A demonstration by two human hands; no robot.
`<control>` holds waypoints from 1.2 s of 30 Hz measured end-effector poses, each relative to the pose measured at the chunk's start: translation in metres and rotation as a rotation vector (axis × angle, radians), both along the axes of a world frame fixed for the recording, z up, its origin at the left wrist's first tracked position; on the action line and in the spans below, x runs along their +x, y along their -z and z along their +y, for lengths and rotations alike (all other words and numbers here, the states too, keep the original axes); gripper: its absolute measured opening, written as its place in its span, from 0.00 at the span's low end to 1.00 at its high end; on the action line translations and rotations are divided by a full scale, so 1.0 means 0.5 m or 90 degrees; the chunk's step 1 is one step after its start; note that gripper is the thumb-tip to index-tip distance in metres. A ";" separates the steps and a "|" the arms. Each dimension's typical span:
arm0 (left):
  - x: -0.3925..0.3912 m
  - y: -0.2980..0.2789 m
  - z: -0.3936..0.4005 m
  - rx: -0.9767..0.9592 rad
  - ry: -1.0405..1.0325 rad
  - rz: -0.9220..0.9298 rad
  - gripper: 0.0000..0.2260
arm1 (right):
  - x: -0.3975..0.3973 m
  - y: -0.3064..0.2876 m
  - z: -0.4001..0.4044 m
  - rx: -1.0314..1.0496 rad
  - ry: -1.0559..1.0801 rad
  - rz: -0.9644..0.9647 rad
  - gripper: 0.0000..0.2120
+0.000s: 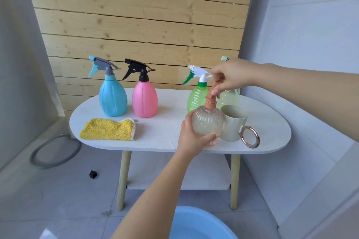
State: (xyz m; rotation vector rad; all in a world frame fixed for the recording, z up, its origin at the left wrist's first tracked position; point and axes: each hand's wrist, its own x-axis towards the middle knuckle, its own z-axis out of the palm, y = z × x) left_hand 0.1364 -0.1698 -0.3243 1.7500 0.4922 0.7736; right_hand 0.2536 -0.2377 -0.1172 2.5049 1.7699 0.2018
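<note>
The clear ribbed bottle [207, 122] sits close to the front edge of the white oval table [165, 132], on its right half, just beside a beige mug [232, 122] whose ring handle reaches almost to that edge. The left hand [191, 136] wraps around the bottle's round body from the near side, and the right hand [231, 76] comes in from above with its fingers pinching the terracotta spray head [211, 97]. Open tabletop lies in the middle, between the pink bottle [144, 101] and the green bottle [195, 99], and forward between the yellow cloth [108, 129] and the left hand. There are five spray bottles in all: blue [112, 99], pink, green, a pale one [229, 99] (mostly hidden behind the right hand), and the clear one being held. There is one mug, one cloth, and one blue basin [196, 225] on the floor below the front edge. The clear bottle's walls show no obvious fill line, so I cannot tell whether it holds liquid, and the visible part of the mug's inside looks bare.
</note>
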 end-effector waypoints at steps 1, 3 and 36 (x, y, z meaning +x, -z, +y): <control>0.000 -0.001 0.000 0.002 0.000 -0.001 0.41 | -0.004 -0.003 0.000 0.003 0.026 -0.008 0.19; 0.000 -0.001 -0.001 0.009 -0.005 0.001 0.41 | -0.016 -0.009 0.000 -0.004 0.079 -0.026 0.21; -0.006 -0.004 -0.005 0.003 -0.008 0.009 0.41 | -0.041 0.018 0.024 0.104 0.126 0.231 0.13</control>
